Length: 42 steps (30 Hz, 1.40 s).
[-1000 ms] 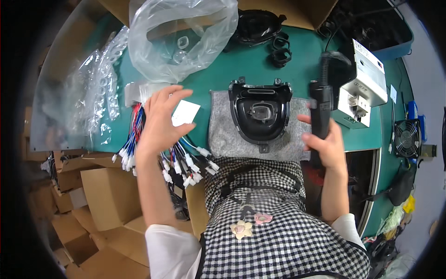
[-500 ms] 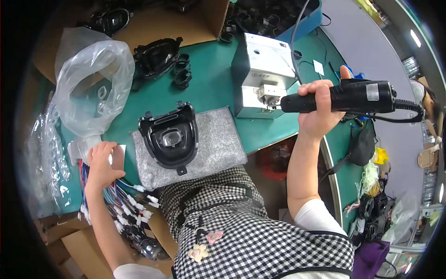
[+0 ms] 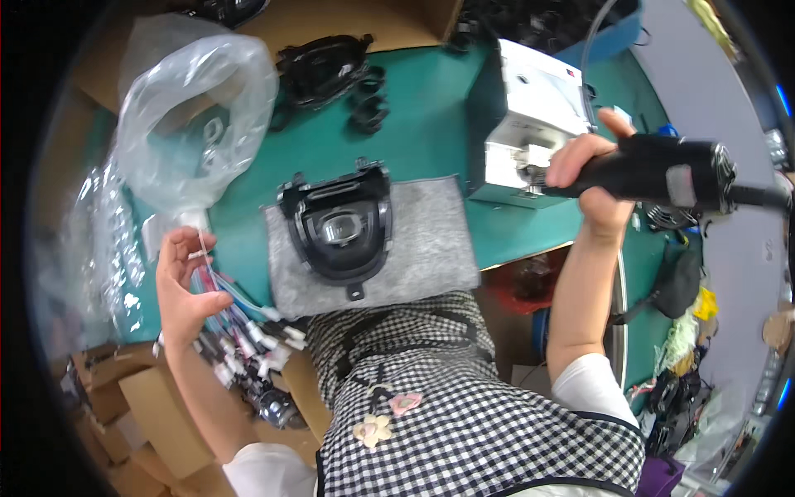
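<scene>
My right hand [image 3: 600, 178] is wrapped round a black electric screwdriver [image 3: 671, 174] with a cord at its rear. It lies almost level, its front end at the small metal mouth of a silver screw feeder box [image 3: 538, 91]. At the left, my left hand [image 3: 186, 290] curves beside a bundle of coloured wires with white connectors [image 3: 257, 340], thumb and fingers apart. A thin pale wire runs down past the fingers; whether they touch it I cannot tell. Between my hands, a black lamp housing with a clear lens [image 3: 341, 228] rests on a grey felt mat [image 3: 431, 240].
Behind the left hand sits a clear plastic bag [image 3: 248, 108]. Another black housing [image 3: 327, 70] and several black rings [image 3: 368, 112] lie farther back, near a cardboard box [image 3: 356, 21]. A blue bin [image 3: 609, 37] stands behind the feeder. Below left are cardboard pieces [image 3: 161, 414].
The view has shifted, so things sit farther right. The screwdriver's front end has come up to the feeder's mouth. My left hand's fingers have moved down off the white piece toward the wires.
</scene>
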### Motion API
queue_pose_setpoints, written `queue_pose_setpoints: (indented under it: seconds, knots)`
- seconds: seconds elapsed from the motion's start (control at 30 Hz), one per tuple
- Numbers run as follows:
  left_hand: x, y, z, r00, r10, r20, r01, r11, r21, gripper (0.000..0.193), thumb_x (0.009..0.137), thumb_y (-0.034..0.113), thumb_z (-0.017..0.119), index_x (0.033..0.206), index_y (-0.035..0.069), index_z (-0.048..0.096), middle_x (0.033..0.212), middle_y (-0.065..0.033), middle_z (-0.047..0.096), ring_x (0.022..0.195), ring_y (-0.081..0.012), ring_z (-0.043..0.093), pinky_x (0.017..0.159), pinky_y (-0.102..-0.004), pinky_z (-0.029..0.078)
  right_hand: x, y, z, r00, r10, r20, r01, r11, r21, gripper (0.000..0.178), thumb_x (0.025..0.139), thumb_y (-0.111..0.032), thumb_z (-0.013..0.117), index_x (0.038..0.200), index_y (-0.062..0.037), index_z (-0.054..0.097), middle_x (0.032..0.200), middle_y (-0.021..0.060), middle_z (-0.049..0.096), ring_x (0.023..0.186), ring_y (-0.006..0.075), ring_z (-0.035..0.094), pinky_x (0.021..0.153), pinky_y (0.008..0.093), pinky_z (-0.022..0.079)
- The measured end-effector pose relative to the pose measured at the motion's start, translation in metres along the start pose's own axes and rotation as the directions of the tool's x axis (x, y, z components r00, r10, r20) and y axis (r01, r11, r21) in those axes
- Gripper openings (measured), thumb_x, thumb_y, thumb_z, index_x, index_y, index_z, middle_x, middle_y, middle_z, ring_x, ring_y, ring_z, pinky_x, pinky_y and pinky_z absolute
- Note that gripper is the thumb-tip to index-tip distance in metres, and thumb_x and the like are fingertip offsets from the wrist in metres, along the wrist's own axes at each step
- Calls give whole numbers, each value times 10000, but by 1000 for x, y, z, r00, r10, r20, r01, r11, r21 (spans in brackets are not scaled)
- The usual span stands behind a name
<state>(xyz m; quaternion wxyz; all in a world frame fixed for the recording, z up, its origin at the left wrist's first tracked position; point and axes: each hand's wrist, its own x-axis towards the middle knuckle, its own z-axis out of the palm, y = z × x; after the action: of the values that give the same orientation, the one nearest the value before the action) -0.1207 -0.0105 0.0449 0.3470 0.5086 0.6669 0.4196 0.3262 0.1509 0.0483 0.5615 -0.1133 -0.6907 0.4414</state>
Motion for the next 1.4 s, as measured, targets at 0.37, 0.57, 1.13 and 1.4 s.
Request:
queue_pose_setpoints:
  seconds: [0.37,0.57,1.13,1.4]
  knots:
    - [26,43,126,942,315,112,-328,802,500,697,454,246,848,1083,54,617,1148,-91,579,1142,-259,477,953,-386,315,6,-14,70,815,127,-566,-158,987,-6,729,823,-153,649,1379,68,232,609,82,544,504,178,554,521,294,482]
    - [39,33,137,910,369,186,-408,730,548,684,471,228,847,1083,60,594,1139,-87,584,1157,-259,480,1016,-431,247,16,-7,125,876,137,-463,-65,984,168,890,801,-167,701,1432,19,101,660,86,569,569,165,577,563,286,497]
    - [43,24,144,903,369,219,-428,736,525,686,472,238,848,1096,84,608,1112,-36,605,1065,-200,542,1044,-480,224,40,43,163,935,346,-80,-339,937,90,754,744,-116,745,1292,79,265,698,102,588,563,142,558,530,236,442]
    - [41,21,144,889,404,214,-454,724,519,625,525,283,826,1080,92,611,1097,-22,601,1054,-192,536,1057,-455,200,35,57,160,927,348,141,-369,912,181,739,769,-146,721,1308,57,259,697,106,577,570,164,559,538,282,471]
